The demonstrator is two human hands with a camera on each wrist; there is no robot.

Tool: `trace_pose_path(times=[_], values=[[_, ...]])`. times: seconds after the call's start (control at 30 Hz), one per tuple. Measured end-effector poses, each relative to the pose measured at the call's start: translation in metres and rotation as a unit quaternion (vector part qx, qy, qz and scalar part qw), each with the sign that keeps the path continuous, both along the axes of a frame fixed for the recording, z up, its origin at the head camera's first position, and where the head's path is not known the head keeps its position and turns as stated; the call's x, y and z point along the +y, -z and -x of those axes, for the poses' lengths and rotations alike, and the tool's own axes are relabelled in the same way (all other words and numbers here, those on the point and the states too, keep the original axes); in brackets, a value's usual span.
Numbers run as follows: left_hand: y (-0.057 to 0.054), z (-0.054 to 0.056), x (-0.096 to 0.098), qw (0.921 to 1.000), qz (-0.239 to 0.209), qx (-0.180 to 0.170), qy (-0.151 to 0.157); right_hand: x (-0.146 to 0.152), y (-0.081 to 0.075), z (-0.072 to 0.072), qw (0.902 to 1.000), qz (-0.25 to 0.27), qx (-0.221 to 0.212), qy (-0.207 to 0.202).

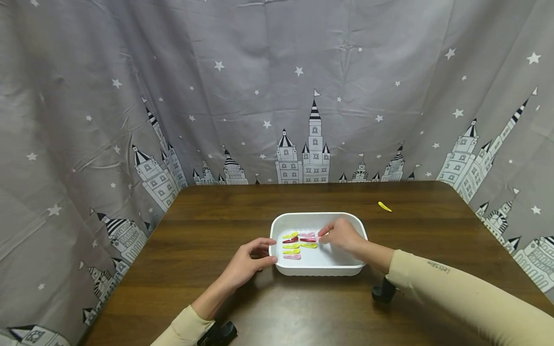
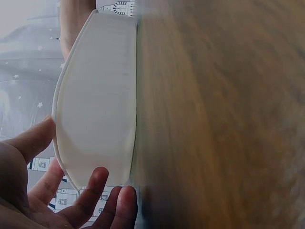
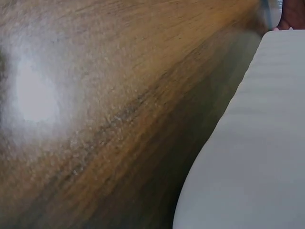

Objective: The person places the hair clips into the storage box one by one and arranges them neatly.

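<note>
A white plastic tray (image 1: 342, 270) stands on the table, with snap hair clips laid inside in two rough columns. Among them are a yellow clip (image 1: 290, 235), a dark red clip (image 1: 290, 240), a yellow clip (image 1: 308, 245) and a pink clip (image 1: 292, 257). My left hand (image 1: 250, 262) holds the tray's left end. In the left wrist view its thumb (image 2: 35, 138) meets the rim and other fingers curl by the outer wall. Over the inside, my right hand (image 1: 342, 235) pinches a small pink hair clip beside the right column; the fingertips partly cover it.
One yellow hair clip (image 1: 384, 206) lies apart on the brown wooden table (image 1: 207, 211), behind and to the right of the tray. A grey curtain (image 1: 242, 57) printed with castles and stars hangs behind the table. The right wrist view shows mostly tabletop and the tray's outer wall (image 3: 252, 152).
</note>
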State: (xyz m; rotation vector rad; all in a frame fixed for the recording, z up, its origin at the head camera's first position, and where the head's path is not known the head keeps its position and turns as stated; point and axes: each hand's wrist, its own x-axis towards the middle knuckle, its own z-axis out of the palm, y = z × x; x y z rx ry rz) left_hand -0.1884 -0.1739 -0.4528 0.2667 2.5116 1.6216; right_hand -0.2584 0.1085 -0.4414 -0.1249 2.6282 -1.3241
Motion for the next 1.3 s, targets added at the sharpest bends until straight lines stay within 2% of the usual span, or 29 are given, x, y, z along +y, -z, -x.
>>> trace_pose_path(times=[0.43,0.8,1.1,1.3], values=[[-0.0005,-0.0005,0.0,1.0,-0.002,0.0,0.0,-0.0048,0.0032,-0.0011,0.9977,-0.036,0.014,-0.056],[0.0011,0.0006,-0.0008,1.0,-0.006,0.0,0.006,-0.0072,0.0057,-0.0022,0.995,-0.058,0.008,-0.081],[0.0019,0.0015,-0.0006,1.0,-0.004,0.0,0.005,-0.006,0.0063,-0.0032,0.9909,-0.075,0.035,-0.107],[0.0022,0.0005,-0.001,1.0,-0.008,0.004,0.004,-0.0071,0.0089,-0.002,0.9912,-0.079,0.022,-0.104]])
